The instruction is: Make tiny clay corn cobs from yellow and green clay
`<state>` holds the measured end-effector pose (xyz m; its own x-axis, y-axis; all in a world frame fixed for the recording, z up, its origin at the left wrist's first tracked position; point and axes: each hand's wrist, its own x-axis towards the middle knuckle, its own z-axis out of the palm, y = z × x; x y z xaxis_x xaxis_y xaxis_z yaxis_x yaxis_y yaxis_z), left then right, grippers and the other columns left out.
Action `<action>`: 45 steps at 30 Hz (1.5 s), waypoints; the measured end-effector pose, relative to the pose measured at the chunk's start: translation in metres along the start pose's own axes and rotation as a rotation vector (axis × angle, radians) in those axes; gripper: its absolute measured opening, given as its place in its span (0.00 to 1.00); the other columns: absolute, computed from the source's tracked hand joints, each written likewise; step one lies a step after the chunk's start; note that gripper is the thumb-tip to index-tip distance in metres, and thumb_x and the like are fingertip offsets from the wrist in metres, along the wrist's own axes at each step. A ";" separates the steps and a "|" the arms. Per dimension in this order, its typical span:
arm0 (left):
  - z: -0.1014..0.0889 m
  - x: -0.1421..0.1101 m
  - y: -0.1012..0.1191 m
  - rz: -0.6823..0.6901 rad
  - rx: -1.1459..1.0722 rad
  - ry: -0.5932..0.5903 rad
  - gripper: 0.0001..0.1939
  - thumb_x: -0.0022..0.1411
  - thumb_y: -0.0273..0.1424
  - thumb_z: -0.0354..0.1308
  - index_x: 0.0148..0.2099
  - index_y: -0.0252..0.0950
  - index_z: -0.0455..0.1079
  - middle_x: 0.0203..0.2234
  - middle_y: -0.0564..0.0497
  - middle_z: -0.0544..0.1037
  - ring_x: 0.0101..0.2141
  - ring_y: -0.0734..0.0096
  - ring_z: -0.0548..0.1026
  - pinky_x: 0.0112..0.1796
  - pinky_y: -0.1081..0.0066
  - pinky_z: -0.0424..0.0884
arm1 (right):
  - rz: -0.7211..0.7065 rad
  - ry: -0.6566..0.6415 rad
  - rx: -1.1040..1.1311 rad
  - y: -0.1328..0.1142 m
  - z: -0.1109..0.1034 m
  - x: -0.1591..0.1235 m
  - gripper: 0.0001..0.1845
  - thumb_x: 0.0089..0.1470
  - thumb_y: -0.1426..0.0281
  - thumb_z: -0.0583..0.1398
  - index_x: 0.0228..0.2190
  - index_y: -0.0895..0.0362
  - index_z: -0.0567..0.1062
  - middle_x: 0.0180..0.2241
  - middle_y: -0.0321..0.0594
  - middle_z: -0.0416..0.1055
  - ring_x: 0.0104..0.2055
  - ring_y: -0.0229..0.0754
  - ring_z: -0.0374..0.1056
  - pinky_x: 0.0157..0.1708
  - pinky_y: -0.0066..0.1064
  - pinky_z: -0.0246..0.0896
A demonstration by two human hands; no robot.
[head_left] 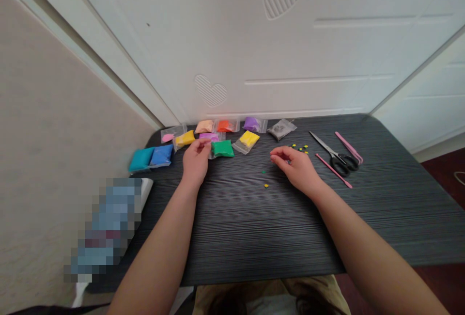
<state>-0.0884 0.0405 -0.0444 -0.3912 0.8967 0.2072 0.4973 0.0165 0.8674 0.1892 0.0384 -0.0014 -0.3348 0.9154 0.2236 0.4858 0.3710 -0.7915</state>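
My left hand [195, 162] is closed at the left end of a clear bag of green modelling clay [223, 149], its fingertips pinching the bag's edge. Just behind those fingers lies a bag of pinkish-purple clay [209, 137]. My right hand [295, 165] hovers low over the table with thumb and fingers pressed together; whatever is between them is too small to make out. Left of it on the table are a tiny green piece [263, 172] and a small yellow-and-green piece [266, 186]. Several similar small pieces [305, 146] sit beyond the right hand, partly hidden by it.
Along the back lie bags of yellow [249, 138], purple [250, 123], grey [281, 130], orange [224, 126] and blue clay [161, 155]. Black-handled scissors [339, 163], pink tweezers [348, 146] and a pink stick tool [333, 170] lie right. A blurred package [109, 223] stands left.
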 end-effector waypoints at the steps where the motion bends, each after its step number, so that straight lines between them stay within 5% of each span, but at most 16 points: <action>1: 0.000 0.000 -0.001 0.003 0.004 -0.002 0.15 0.60 0.35 0.50 0.45 0.32 0.64 0.38 0.47 0.71 0.36 0.69 0.71 0.37 0.63 0.69 | -0.004 0.000 -0.006 -0.001 -0.001 0.000 0.08 0.52 0.65 0.54 0.31 0.54 0.71 0.28 0.34 0.71 0.31 0.36 0.66 0.32 0.27 0.58; 11: 0.001 -0.001 0.000 0.016 0.041 -0.008 0.15 0.60 0.35 0.50 0.46 0.32 0.64 0.39 0.47 0.71 0.37 0.69 0.71 0.37 0.63 0.69 | -0.048 0.003 -0.084 -0.002 0.000 -0.001 0.11 0.51 0.61 0.56 0.27 0.56 0.70 0.24 0.33 0.68 0.27 0.35 0.62 0.28 0.26 0.55; 21: 0.000 0.000 0.000 0.001 0.019 0.007 0.15 0.60 0.37 0.50 0.44 0.31 0.65 0.35 0.49 0.72 0.34 0.71 0.71 0.37 0.63 0.69 | -0.183 -0.156 -0.318 0.001 -0.010 -0.023 0.07 0.54 0.66 0.55 0.31 0.54 0.71 0.31 0.36 0.71 0.37 0.38 0.64 0.40 0.31 0.54; 29: -0.002 -0.002 0.006 -0.024 0.016 -0.014 0.14 0.60 0.36 0.50 0.44 0.31 0.65 0.35 0.49 0.72 0.34 0.71 0.71 0.36 0.64 0.70 | -0.239 -0.245 -0.493 0.008 -0.006 -0.036 0.10 0.56 0.64 0.52 0.34 0.53 0.72 0.31 0.38 0.71 0.37 0.41 0.62 0.40 0.37 0.49; 45: -0.002 -0.004 0.014 -0.040 0.044 -0.064 0.15 0.60 0.35 0.50 0.46 0.32 0.64 0.40 0.47 0.70 0.37 0.69 0.71 0.38 0.62 0.69 | -0.208 -0.194 -0.580 0.001 -0.013 -0.064 0.17 0.55 0.67 0.52 0.47 0.51 0.66 0.36 0.40 0.68 0.39 0.42 0.60 0.41 0.39 0.50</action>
<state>-0.0817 0.0362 -0.0325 -0.3622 0.9212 0.1420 0.5166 0.0715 0.8533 0.2215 -0.0180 -0.0090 -0.5830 0.7902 0.1892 0.7341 0.6120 -0.2941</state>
